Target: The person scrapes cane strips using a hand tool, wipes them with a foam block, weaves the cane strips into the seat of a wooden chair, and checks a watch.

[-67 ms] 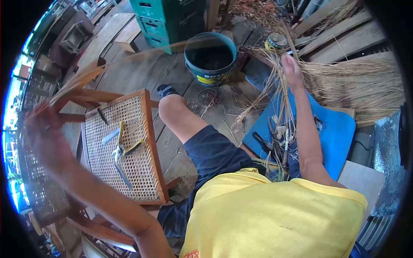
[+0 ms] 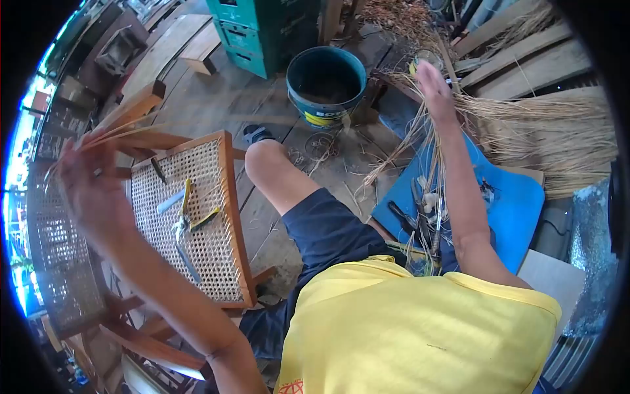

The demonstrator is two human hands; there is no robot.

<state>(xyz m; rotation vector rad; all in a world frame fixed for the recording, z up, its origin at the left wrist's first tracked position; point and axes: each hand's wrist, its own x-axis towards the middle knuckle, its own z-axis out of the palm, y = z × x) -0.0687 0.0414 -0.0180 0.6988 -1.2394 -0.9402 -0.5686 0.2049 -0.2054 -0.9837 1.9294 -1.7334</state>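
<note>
My left hand (image 2: 98, 190) is raised at the left, slightly blurred, its fingers closed round a few thin cane strands (image 2: 125, 133). Their loose ends trail off to the right as a faint smear. Below and beside it is a wooden chair with a woven cane seat (image 2: 213, 253). Pliers with yellow-and-black handles (image 2: 186, 203), a blue-handled tool (image 2: 170, 201) and a small dark tool (image 2: 158, 171) lie on the weave. My right hand (image 2: 436, 92) is up at the right, fingers stretched out, in front of hanging cane strands (image 2: 420, 131); nothing shows in it.
A dark bucket (image 2: 326, 108) stands on the plank floor beyond my knee. Green crates (image 2: 246, 43) are stacked behind it. A blue surface (image 2: 508, 203) at my right carries tools and scraps. Long bundled cane (image 2: 551, 131) lies beyond it, near wooden slats (image 2: 525, 65).
My left hand has shifted slightly right with the strands, whose blurred trailing ends have dropped from across the bucket. My right hand has risen a little, leftward.
</note>
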